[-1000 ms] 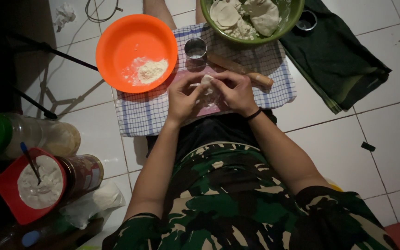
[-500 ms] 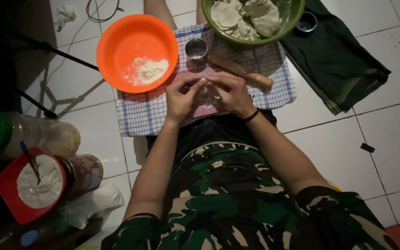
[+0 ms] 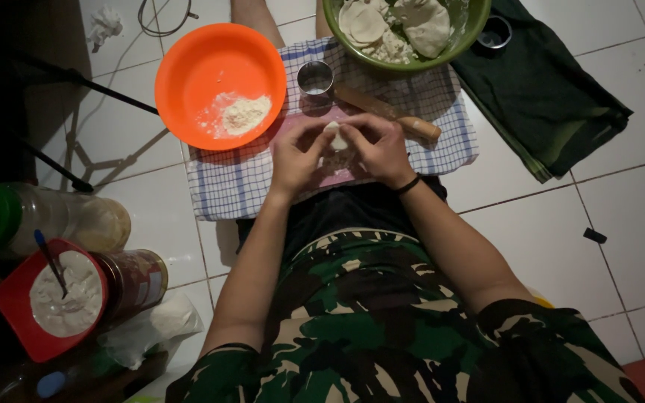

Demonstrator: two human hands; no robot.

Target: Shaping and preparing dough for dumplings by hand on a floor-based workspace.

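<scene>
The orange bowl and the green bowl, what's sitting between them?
In the head view, a small round metal cup stands on the checked cloth between the orange bowl and the green bowl.

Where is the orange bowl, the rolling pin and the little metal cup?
orange bowl (image 3: 195, 71): head view, bare inner wall.
rolling pin (image 3: 401, 119): head view, wooden shaft near the handle.
metal cup (image 3: 315, 77): head view, its rim.

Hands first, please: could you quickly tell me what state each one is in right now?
Left hand: fingers closed on the small piece of dough.
Right hand: fingers pinching the same piece of dough from the other side.
</scene>
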